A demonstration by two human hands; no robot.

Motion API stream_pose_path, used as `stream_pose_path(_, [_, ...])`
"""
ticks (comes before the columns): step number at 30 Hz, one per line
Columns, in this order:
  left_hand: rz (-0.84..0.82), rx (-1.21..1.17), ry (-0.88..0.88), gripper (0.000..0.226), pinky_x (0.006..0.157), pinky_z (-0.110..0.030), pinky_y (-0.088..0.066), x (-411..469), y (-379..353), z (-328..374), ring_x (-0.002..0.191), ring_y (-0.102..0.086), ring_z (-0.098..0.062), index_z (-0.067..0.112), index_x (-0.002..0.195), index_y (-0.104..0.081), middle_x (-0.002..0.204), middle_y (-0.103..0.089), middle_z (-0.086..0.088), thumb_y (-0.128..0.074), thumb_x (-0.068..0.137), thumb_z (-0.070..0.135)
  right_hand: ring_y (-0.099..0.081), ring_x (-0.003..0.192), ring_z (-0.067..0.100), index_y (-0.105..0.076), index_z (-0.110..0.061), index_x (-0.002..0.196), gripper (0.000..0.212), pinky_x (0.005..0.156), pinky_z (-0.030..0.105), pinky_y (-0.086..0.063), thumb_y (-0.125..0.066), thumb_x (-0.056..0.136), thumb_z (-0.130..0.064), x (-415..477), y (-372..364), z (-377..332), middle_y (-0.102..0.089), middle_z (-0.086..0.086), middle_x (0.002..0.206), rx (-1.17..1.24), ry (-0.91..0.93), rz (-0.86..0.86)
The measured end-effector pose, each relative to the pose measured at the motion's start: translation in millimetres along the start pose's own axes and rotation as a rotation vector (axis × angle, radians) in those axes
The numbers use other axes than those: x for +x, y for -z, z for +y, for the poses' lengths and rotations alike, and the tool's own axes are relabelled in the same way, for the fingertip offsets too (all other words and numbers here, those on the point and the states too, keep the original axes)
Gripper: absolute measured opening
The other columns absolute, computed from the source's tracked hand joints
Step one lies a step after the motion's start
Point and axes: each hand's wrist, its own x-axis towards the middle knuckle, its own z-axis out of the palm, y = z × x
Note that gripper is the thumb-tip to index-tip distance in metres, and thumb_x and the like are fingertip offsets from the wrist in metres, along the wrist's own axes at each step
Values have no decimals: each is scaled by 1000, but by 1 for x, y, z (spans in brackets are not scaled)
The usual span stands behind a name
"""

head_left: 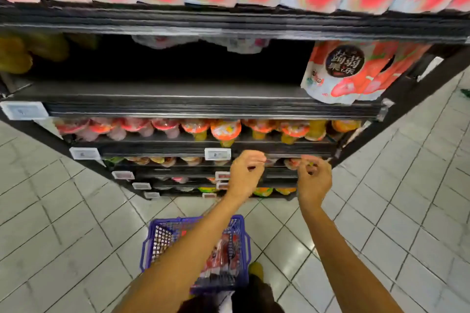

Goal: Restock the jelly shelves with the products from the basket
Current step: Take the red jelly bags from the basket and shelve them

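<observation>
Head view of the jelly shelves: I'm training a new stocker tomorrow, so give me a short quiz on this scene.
1. True or false: the blue basket on the floor is already emptied.
2. The pink pouch on the mostly bare shelf stands at its: A) left end, B) middle, C) right end.
3. Which hand is nearer the price tag marked 2?

Key
1. False: red packs lie inside it.
2. C.
3. The left hand.
</observation>
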Motion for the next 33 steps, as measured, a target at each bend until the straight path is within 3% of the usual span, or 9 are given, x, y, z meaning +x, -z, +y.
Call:
stream_pose_path(3, [-53, 13, 160, 15, 79, -35, -54, -23, 40, -72, 78, -63, -8, -16, 99, -67, 99, -67, -15, -60, 86, -15, -56, 78, 1, -65, -16, 89, 24, 73, 17, -49, -61, 86, 8, -61, -11, 41, -58, 12, 101, -53, -93, -96])
stream_pose_path(7, [-54, 132, 294, 16, 72, -11, -49, -58, 89, -178, 70, -61, 9, -19, 90, -69, 96, -67, -19, -58, 80, -25, -57, 75, 8, -65, -13, 91, 23, 67, 10, -45, -59, 85, 8, -143, -32, 108, -63, 1, 96, -182, -200, -189])
stream_pose_path(12, [-83, 251, 576, 17, 80, -30, -54, -92, 136, -305, 86, -62, -17, -6, 102, -69, 96, -65, -14, -61, 87, -7, -59, 76, -11, -67, -6, 96, 21, 66, 3, -43, -55, 88, 9, -206, -64, 201, -64, 8, 94, -316, -412, -405])
stream_pose_path(16, [-26, 335, 677, 10, 74, -39, -47, -107, 150, -392, 74, -61, -18, -14, 85, -70, 82, -67, -22, -63, 85, -8, -62, 91, 30, -68, 10, 95, 13, 83, 38, -51, -56, 89, 12, -233, -88, 273, -67, 30, 102, -320, -542, -441])
stream_pose_path(20, [-81, 361, 826, 27, 73, -38, -43, -113, 154, -469, 78, -62, -22, -8, 85, -68, 85, -67, -25, -56, 91, 15, -64, 100, 31, -71, 7, 97, 13, 80, 28, -47, -62, 89, 4, -248, -111, 352, -70, 23, 105, -527, -518, -558])
stream_pose_path(23, [-129, 386, 885, 25, 90, -30, -44, -107, 162, -523, 111, -62, -25, 4, 113, -68, 120, -66, -16, -54, 96, 15, -64, 103, 35, -73, 4, 94, 13, 76, 24, -39, -63, 86, 5, -254, -129, 415, -71, 20, 104, -632, -523, -695])
stream_pose_path(27, [-201, 311, 933, 32, 51, -21, -47, -82, 170, -587, 57, -64, -13, 8, 76, -77, 76, -73, -15, -91, 53, 22, -63, 106, 35, -72, 0, 100, 19, 85, 33, -49, -56, 92, -7, -259, -154, 494, -69, 18, 109, -824, -632, -903])
stream_pose_path(29, [-144, 443, 933, 24, 65, -26, -50, -75, 164, -614, 74, -65, -20, 2, 105, -69, 103, -70, -24, -70, 82, 8, -64, 105, 38, -72, -2, 106, 23, 84, 36, -53, -55, 95, -12, -263, -170, 525, -69, 22, 110, -814, -687, -920])
stream_pose_path(33, [-37, 657, 863, 24, 87, -42, -52, -56, 156, -703, 99, -63, -41, 6, 107, -67, 118, -63, -22, -66, 83, 10, -68, 89, 30, -70, -2, 101, 40, 56, 23, -39, -47, 101, -36, -280, -204, 581, -71, 18, 94, -901, -655, -947])
